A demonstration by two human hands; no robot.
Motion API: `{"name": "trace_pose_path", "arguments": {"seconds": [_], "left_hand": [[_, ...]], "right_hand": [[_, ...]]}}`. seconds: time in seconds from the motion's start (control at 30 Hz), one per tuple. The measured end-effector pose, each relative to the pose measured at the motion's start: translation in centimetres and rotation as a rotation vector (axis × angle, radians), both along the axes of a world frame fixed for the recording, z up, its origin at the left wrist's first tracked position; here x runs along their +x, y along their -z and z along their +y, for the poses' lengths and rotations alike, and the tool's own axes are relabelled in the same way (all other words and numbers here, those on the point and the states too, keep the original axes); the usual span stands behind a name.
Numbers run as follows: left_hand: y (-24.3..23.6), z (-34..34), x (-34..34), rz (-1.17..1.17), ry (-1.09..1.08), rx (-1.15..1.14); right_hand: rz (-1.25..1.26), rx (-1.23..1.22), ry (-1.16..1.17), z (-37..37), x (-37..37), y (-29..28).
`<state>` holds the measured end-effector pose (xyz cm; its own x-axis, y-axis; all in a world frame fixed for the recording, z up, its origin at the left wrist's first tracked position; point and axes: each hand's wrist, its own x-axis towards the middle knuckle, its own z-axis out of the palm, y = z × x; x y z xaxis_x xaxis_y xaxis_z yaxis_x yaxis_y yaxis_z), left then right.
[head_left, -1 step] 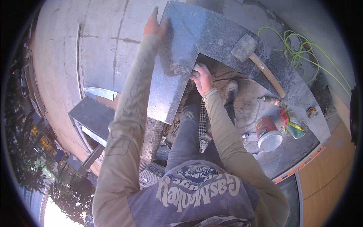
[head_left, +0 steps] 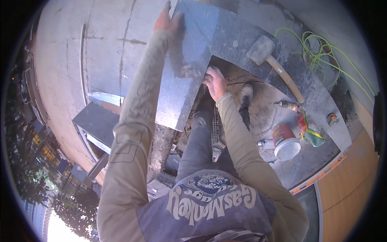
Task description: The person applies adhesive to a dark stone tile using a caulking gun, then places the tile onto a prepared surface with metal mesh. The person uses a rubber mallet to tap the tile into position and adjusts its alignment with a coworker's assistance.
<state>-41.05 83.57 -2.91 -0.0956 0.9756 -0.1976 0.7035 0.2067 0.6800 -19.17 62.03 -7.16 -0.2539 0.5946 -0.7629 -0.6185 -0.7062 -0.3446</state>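
Note:
My left hand [head_left: 167, 22] grips the outer edge of a dark, glossy stone slab [head_left: 177, 101] at the top of the view, my arm stretched along its left side. My right hand [head_left: 215, 82] is curled at the slab's inner edge, beside an angular opening, with its fingertips partly hidden. A rubber mallet [head_left: 260, 50] with a wooden handle lies on the speckled stone to the right. Below the opening my legs and shoes show among dusty debris and gridded material.
A green hose [head_left: 314, 52] lies coiled at upper right. A red-and-white bucket [head_left: 286, 141], a tool [head_left: 288, 105] and gloves [head_left: 310, 133] sit at right, near an orange level [head_left: 320, 171]. A dark stone piece [head_left: 96, 125] is at left, beside pale paving [head_left: 64, 72].
My left hand sits slightly higher in the picture, and the slab has shifted very slightly upward with the rest of the view. My right hand keeps its hold.

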Motion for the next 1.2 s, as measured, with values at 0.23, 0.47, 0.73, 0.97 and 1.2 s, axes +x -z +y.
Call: {"name": "trace_pose_path", "arguments": {"seconds": [0.23, 0.47, 0.73, 0.97, 1.2], "left_hand": [[5.9, 4.6, 1.2, -0.029, 0.062, 0.08], [-2.6, -4.7, 3.9, 0.161, -0.032, 0.268], [-5.4, -23.4, 5.3, 0.523, -0.179, -0.165], [-2.0, -23.9, 6.5, 0.741, -0.046, -0.027], [-0.6, -24.2, 7.1, 0.832, -0.001, -0.023]], "right_hand": [[0.113, 0.03, 0.063, 0.3, 0.0, 0.6], [0.257, 0.031, -0.048, 0.6, 3.5, 0.4], [0.341, 0.361, -0.515, 3.2, 7.3, 3.5], [0.205, 0.784, -0.702, 4.4, 7.7, 6.7], [0.201, 1.056, -0.614, 4.5, 6.7, 8.8]]}}
